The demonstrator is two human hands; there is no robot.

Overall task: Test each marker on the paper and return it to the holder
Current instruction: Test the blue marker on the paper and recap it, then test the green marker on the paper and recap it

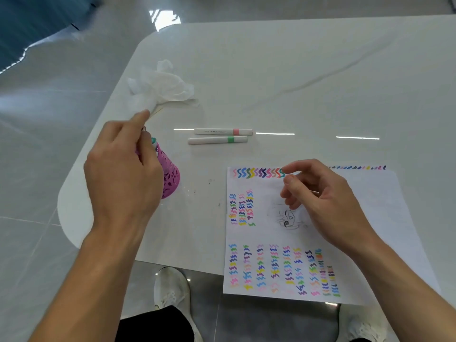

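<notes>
A pink perforated holder [170,178] stands at the table's left, mostly hidden under my left hand [123,166]. The fingers of that hand curl round a teal-capped marker [153,140] at the holder's mouth. Two white capped markers lie side by side beyond the paper, one with a pink band [223,131] and one with a green band [218,140]. The white paper [370,218] is covered in rows of coloured squiggles around a pencil sketch. My right hand [320,198] hovers over the paper's top row with loosely curled fingers, holding nothing.
A crumpled white tissue or plastic wrap [160,85] lies behind the holder near the table's rounded left corner. The paper overhangs the table's near edge [187,267]. White shoes [172,292] show on the floor below.
</notes>
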